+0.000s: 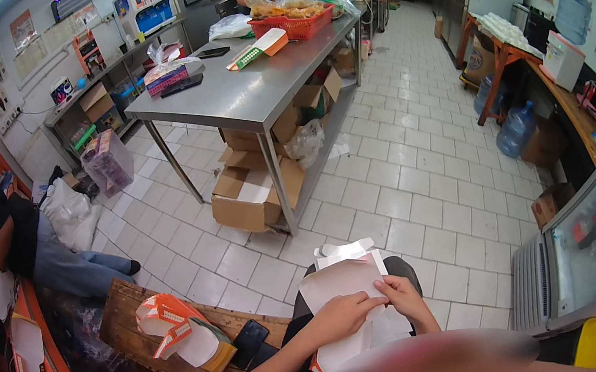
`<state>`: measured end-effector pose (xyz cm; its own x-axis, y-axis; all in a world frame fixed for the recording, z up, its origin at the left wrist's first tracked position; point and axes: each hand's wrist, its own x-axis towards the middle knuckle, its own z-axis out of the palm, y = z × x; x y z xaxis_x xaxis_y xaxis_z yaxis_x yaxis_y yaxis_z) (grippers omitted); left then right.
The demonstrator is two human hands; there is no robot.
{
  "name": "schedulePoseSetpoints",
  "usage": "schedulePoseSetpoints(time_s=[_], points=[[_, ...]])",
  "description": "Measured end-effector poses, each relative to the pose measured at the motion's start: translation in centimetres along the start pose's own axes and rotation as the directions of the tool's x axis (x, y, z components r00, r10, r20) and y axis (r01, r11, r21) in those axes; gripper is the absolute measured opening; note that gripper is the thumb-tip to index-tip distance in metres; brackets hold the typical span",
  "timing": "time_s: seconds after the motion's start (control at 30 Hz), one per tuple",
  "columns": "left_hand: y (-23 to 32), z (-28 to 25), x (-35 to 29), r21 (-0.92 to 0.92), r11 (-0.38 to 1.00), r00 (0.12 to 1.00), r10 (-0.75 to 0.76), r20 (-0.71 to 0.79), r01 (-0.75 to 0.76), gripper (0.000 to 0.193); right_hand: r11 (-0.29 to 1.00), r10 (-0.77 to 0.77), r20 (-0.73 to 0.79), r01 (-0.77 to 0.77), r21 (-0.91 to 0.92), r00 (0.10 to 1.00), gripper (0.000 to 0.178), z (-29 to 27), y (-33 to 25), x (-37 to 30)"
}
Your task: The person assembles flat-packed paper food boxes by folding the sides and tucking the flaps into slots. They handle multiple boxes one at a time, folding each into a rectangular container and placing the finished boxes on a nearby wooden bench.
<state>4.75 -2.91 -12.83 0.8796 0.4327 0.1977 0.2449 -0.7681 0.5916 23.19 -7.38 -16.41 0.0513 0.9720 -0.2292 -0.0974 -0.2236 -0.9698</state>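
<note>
Flat white carton point(344, 289) (unfolded): left hand point(345, 315), right hand point(404, 296) pinch it.

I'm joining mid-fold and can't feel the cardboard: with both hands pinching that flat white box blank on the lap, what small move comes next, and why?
Probably press the crease down. The left hand and right hand meet at the middle of the white box blank, which lies mostly flat with its tabs unfolded at the far end. Folded orange-and-white boxes lie on the wooden bench nearby.

We see a flat white cardboard box blank point(344, 289), unfolded with flaps at its far end, lying tilted across the lap, its orange outer side just peeking at the lower left edge, pinched at its middle by both hands.
</note>
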Motion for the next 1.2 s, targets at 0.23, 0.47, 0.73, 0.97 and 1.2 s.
schedulePoseSetpoints(time_s=[0.23, 0.47, 0.73, 0.97, 1.2], points=[[-0.7, -0.6, 0.1, -0.012, 0.999, 0.998, 0.052, 0.034, -0.052, 0.031, 0.997, 0.042, 0.01, -0.043, 0.059, 0.999, 0.028, 0.2, -0.3, 0.0], [-0.7, -0.5, 0.5, 0.01, 0.998, 0.996, 0.068, 0.066, -0.069, 0.025, 0.977, 0.125, 0.01, -0.124, 0.173, 0.992, 0.027, -0.1, -0.2, -0.2], [-2.2, -1.0, 1.5, 0.025, 0.995, 0.986, 0.097, 0.137, -0.101, 0.018, 0.917, 0.294, -0.088, -0.254, 0.307, 0.952, 0.023, -1.6, 0.0, -0.3], [-6.0, 3.8, 0.2, -0.389, 0.921, 0.994, -0.025, -0.107, -0.019, 0.018, 0.878, 0.086, -0.078, -0.038, 0.477, 0.993, 0.017, -2.7, 7.6, 1.2], [-9.5, 10.1, 2.5, -0.835, 0.456, 0.841, -0.541, 0.015, 0.309, 0.017, 0.789, 0.332, -0.114, -0.21, 0.578, 0.936, 0.015, -2.5, 14.0, 4.8]])
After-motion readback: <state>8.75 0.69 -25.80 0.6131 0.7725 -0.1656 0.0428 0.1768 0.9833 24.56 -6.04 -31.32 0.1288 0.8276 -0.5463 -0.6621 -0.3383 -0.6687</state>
